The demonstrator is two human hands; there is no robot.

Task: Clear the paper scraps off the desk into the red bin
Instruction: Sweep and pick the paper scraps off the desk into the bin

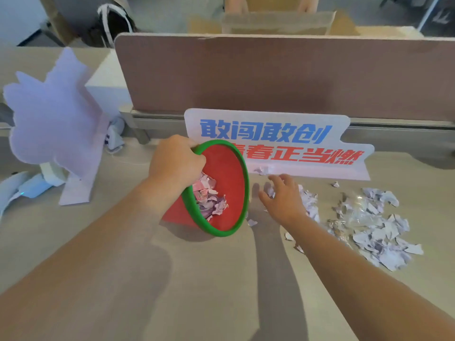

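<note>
The red bin (229, 168) with a green rim lies tilted on the desk, its mouth facing right, with several paper scraps (209, 195) inside. My left hand (176, 159) grips the bin's upper rim. My right hand (283, 198) lies palm down on the desk just right of the bin's mouth, fingers spread over a few scraps. A larger heap of torn white and purple scraps (376, 227), mixed with clear plastic bits, lies further right. Small loose pieces (252, 222) are scattered near the bin's mouth.
A white sign (270, 134) with blue and red characters stands behind the bin against a brown desk divider (270, 75). A pale purple cut-out board (54, 124) stands at the left, with white items around its base.
</note>
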